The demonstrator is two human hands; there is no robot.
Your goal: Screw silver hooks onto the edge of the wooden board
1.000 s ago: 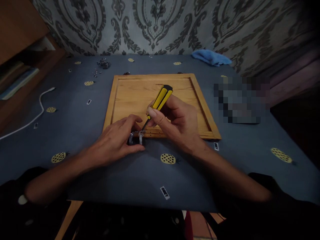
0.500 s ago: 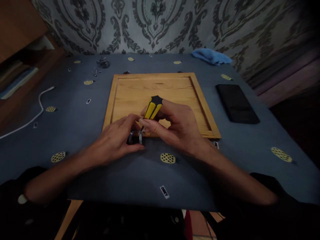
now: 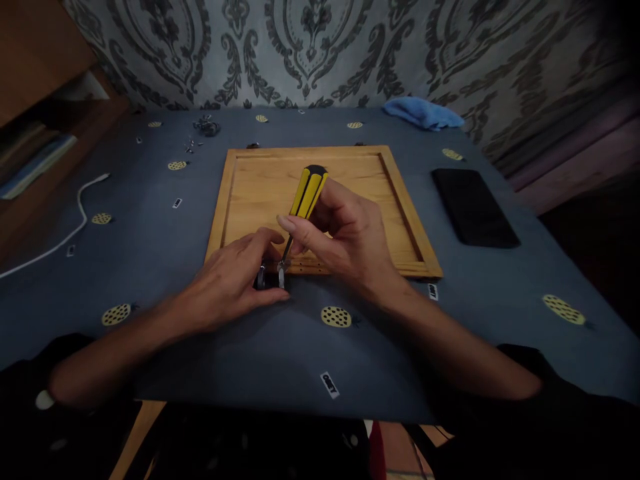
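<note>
A wooden panel with a raised frame lies flat on the table, small holes along its near edge. My right hand is closed around a yellow-and-black screwdriver. The tool stands nearly upright, its shaft reaching down to a small dark-and-silver metal fitting at the panel's near edge. Forefinger and thumb of my left hand curve around that fitting, holding it against the edge. Part of the fitting and the screw point are hidden by my fingers.
Two dark fittings show at the panel's far edge. Back left lie a small heap of metal pieces and loose screws. A white cable runs at left. A black phone and a blue cloth lie at right.
My right hand has shifted slightly up, and the screwdriver's handle now stands higher and more upright, with more shaft showing. My left hand has stayed in place.
</note>
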